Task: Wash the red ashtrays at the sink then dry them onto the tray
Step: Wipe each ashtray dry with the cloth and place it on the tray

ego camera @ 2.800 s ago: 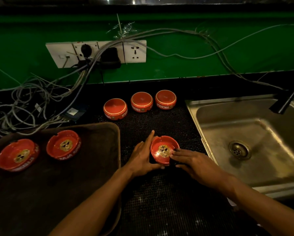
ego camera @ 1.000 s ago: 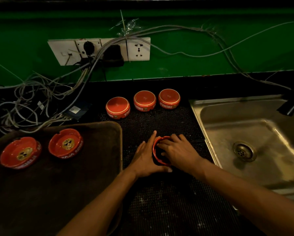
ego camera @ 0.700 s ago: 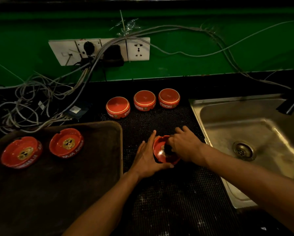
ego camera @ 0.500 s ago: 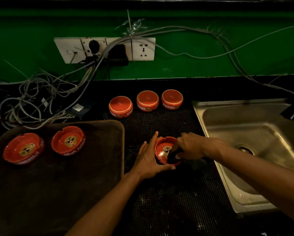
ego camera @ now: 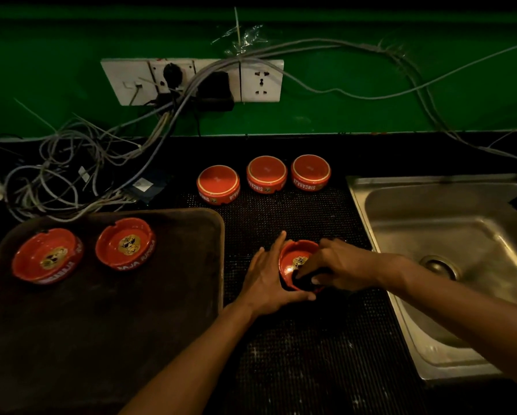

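Fingers (ego camera: 306, 275) press dark pad into glossy round ashtray (ego camera: 296, 259).

Two ashtrays (ego camera: 86, 253) sit on the tray (ego camera: 191, 295) at the left. Three upside-down ashtrays (ego camera: 266, 176) sit far back. The sink (ego camera: 461, 235) is right.

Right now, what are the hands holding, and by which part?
The left hand cups the red ashtray's left rim on the mat. The right hand presses something dark, unidentifiable, into its bowl.

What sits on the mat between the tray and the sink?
In the head view, one upright ashtray sits between tray and sink, left hand cupping it, right hand inside.
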